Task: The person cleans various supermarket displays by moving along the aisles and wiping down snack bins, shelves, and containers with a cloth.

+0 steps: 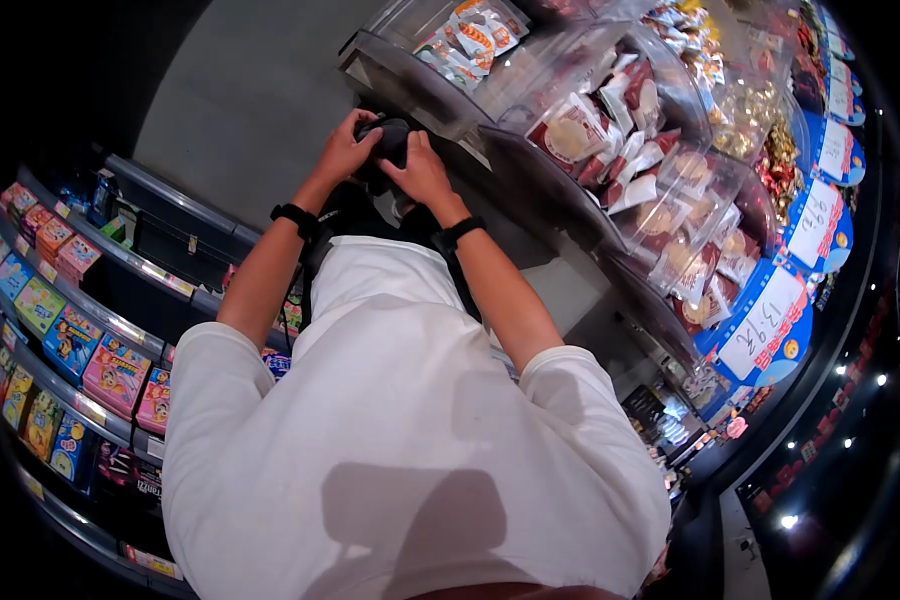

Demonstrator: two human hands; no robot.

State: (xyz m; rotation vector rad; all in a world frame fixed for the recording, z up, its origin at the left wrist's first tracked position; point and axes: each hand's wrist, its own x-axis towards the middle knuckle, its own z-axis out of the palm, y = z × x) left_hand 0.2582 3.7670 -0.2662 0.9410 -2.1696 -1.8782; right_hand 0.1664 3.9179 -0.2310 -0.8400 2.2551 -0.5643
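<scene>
My left hand (344,150) and my right hand (425,172) are close together in front of my body, at the upper middle of the view. Between them is a dark, rounded black object (392,138), whose kind I cannot make out. The left fingers curl around its left side, while the right thumb and fingers press on its right side. Each wrist wears a black band. Below the hands, my dark trousers and shoes are partly hidden by the white shirt (400,380).
To the right stand clear bins (560,90) of wrapped snacks, with blue-edged price signs (765,330) along their outer side. On the left, shelves (120,330) carry colourful boxes (120,372). Grey floor (240,80) lies beyond my hands.
</scene>
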